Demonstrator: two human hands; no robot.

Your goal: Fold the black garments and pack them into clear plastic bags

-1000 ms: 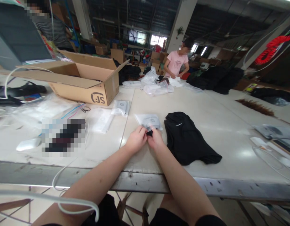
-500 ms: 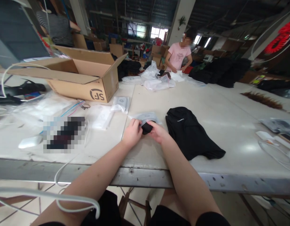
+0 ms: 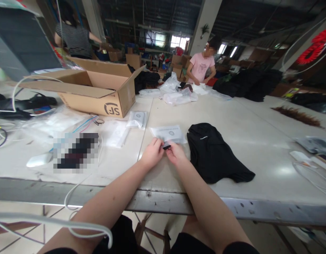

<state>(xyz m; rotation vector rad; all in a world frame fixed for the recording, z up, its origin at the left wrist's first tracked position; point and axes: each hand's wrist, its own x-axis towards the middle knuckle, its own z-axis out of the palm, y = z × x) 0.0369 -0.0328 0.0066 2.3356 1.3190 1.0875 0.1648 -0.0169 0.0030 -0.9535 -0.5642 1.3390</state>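
Note:
A frosted plastic bag [image 3: 171, 133] with grey printing lies on the table in front of me. My left hand [image 3: 153, 152] pinches its near edge, fingers bent. Close beside it, my right hand [image 3: 176, 151] grips the same edge with thumb and fingers. A small bit of black cloth [image 3: 166, 146] shows at the bag's mouth between my hands; the rest of it is hidden. To the right of my right hand a black garment [image 3: 217, 153] with a small pale logo is spread flat.
An open cardboard box [image 3: 99, 93] stands at the left. Before it lie a filled bag [image 3: 136, 119], flat plastic bags [image 3: 116, 134] and a white computer mouse [image 3: 38, 160]. Across the table a person in pink [image 3: 201, 67] works beside plastic bags. A brown brush [image 3: 296, 115] lies at the right.
The black cloth between my hands has mostly gone into the bag, leaving a small strip visible. The bag now lies flatter, its printed face showing more. The view has shifted slightly.

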